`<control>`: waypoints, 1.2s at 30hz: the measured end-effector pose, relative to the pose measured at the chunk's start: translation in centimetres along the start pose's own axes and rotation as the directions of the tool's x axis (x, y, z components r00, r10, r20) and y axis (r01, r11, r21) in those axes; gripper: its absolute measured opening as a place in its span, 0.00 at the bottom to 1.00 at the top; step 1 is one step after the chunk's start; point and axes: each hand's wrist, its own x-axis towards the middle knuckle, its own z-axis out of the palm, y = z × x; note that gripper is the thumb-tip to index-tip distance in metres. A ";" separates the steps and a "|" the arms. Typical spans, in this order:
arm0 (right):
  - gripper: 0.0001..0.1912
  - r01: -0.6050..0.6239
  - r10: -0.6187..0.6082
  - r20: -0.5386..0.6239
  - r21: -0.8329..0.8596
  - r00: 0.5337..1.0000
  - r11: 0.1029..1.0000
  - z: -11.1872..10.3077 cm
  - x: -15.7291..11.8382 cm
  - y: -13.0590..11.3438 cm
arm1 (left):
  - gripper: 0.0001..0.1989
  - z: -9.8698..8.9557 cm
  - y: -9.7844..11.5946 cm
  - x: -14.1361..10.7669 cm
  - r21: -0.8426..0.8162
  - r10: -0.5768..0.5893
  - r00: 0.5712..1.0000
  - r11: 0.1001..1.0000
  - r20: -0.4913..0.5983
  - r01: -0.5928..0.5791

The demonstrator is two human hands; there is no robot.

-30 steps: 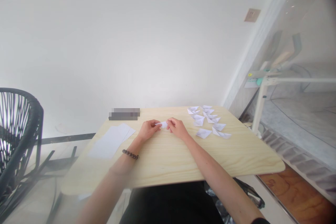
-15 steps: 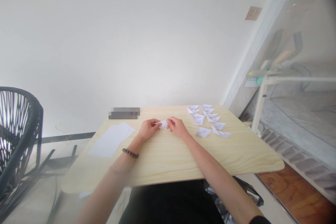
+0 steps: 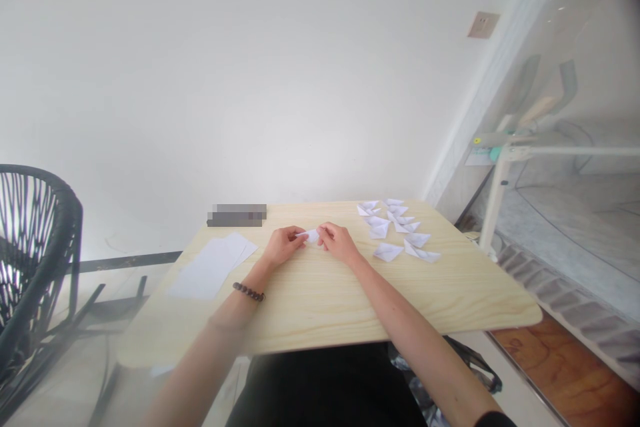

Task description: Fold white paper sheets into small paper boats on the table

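Observation:
Between my two hands is a small piece of folded white paper (image 3: pixel 313 236), held just above the wooden table (image 3: pixel 310 307). My left hand (image 3: pixel 284 245) pinches its left end with thumb and fingers; a dark beaded bracelet circles that wrist. The right end is pinched by my right hand (image 3: pixel 337 242). Fingers cover parts of the paper, so its full shape cannot be made out. To the right of my hands lie several folded paper boats (image 3: pixel 389 252) in loose rows. Flat white paper sheets (image 3: pixel 205 273) overlap at the left of the table.
A blurred-out dark object (image 3: pixel 237 216) lies at the table's back left edge. The white wall (image 3: pixel 300 113) rises behind the table. At the left stands a dark woven chair (image 3: pixel 65 213), and a white metal frame (image 3: pixel 495 200) stands beyond the right side.

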 end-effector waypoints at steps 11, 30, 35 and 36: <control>0.14 0.000 0.000 -0.006 -0.002 1.000 1.000 0.0 0.1 0.2 | 0.17 0.1 0.1 0.0 0.001 -0.006 1.000 1.000 0.007 0.006; 0.13 0.030 -0.030 0.025 -0.003 0.999 1.000 0.0 0.1 0.3 | 0.18 -0.2 -0.2 0.1 0.017 0.043 0.998 0.999 0.037 -0.044; 0.14 0.008 -0.008 0.002 -0.007 1.000 1.000 0.1 0.1 0.4 | 0.18 0.0 -0.3 0.3 -0.038 0.042 0.998 0.998 0.045 -0.041; 0.14 0.008 -0.008 -0.001 -0.004 1.000 1.000 0.1 0.1 0.4 | 0.18 0.0 -0.4 0.3 -0.042 0.044 0.998 0.998 0.047 -0.042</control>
